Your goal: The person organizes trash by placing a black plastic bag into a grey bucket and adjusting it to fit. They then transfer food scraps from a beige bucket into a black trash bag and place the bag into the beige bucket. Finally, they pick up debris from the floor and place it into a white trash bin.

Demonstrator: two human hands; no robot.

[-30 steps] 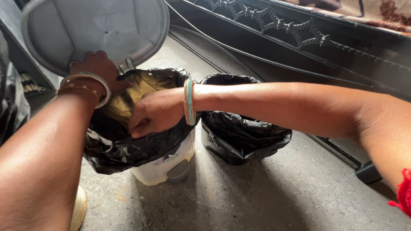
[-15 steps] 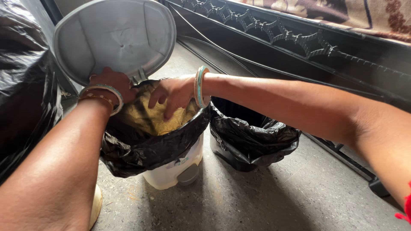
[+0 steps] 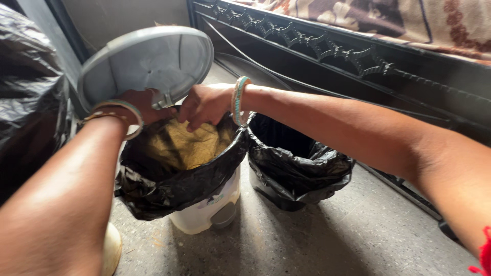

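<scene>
Bag liner (image 3: 179, 179), black and shiny, sits in the small white bin (image 3: 207, 209) with its mouth facing up. Something yellow-brown (image 3: 186, 145) lies inside. Both hands are at the far rim. The left hand (image 3: 146, 105) is tucked under the raised grey lid (image 3: 148, 64), so I cannot tell its grip. The right hand (image 3: 204, 105) curls its fingers down onto the bag edge. Just right stands a second black-lined bin (image 3: 296, 163). Bare floor (image 3: 307, 240) lies near. A dark metal frame (image 3: 332, 56) runs along the far side.

My bin liner (image 3: 174, 189): glossy crinkled black plastic. Lid (image 3: 148, 64): smooth matt grey plastic. Bin (image 3: 204, 212): smooth white plastic. Floor (image 3: 317, 240): rough concrete. My bangles (image 3: 239, 99): shiny.
</scene>
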